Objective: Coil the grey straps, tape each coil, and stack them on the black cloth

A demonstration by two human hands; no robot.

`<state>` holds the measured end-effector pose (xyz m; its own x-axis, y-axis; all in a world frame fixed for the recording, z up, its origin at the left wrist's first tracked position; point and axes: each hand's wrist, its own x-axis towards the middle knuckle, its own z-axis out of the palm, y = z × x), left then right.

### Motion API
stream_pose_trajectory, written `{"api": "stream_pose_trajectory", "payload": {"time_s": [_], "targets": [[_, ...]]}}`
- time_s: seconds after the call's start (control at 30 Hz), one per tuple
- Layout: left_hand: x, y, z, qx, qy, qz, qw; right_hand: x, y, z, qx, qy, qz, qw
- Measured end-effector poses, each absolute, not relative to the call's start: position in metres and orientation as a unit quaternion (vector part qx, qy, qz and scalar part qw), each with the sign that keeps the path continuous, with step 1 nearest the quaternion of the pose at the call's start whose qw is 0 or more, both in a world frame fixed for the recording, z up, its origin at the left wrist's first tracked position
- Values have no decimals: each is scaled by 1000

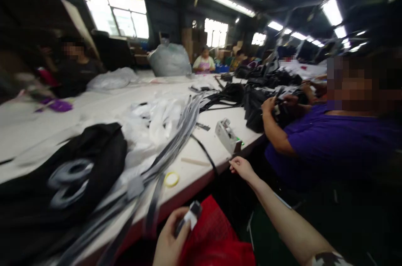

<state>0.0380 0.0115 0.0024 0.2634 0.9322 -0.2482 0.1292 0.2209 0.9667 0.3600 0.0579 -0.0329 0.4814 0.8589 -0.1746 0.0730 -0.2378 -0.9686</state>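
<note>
Low in the view, my left hand (pixel 172 234) is closed around a small dark piece with a white patch (pixel 191 215); blur hides its exact kind. Red fabric (pixel 216 226) lies just beside and below that hand. My right hand (pixel 242 168) reaches to the table edge with thumb and fingers pinched together; anything between them is too small to make out. Just beyond those fingertips stands a pale dispenser (pixel 226 135) with a green light on its side. A dark strap (pixel 205 151) hangs over the edge between my hands.
Grey and black straps (pixel 176 142) run along the white table (pixel 188 180), by a yellow ring (pixel 171 179). A black bag (pixel 94 153) and clear plastic (pixel 153 119) lie left. At right, a person in purple (pixel 317 132) handles black bags (pixel 256 107). Others sit farther off.
</note>
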Motion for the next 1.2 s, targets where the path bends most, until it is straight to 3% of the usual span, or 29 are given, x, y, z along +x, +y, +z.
{"api": "stream_pose_trajectory", "payload": {"time_s": [0.27,0.5,0.87,1.2], "targets": [[42,15,0,494,503,450,549,219,16,6,-427,-457,605,492],[31,12,1,480,492,495,531,192,18,-9,-422,-431,658,450],[30,18,-15,475,498,503,522,184,19,-15,-484,-442,637,405],[21,4,7,587,550,511,304,168,14,-16,-426,-421,695,398]]}}
